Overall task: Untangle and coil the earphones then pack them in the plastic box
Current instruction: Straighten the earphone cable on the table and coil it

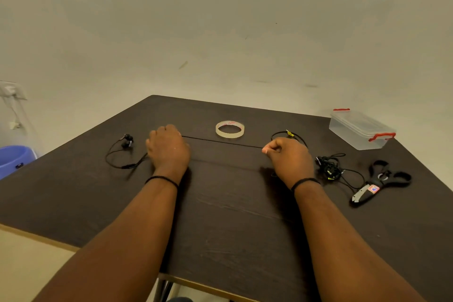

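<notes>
On the dark bench (232,203), the left hand (169,149) and right hand (289,157) each grip the black earphone cable (220,141), pulled straight between them just in front of a clear tape roll (230,129). The earbuds (127,141) lie left of the left hand. A lidded plastic box (360,130), a second tangled earphone set (329,167) and scissors (382,180) lie to the right.

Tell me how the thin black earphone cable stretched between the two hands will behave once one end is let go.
The thin black earphone cable looks floppy: it runs straight only between the left hand and right hand. Released, it would probably go slack and curl, like its loose loop by the earbuds. It is likely very light.
</notes>
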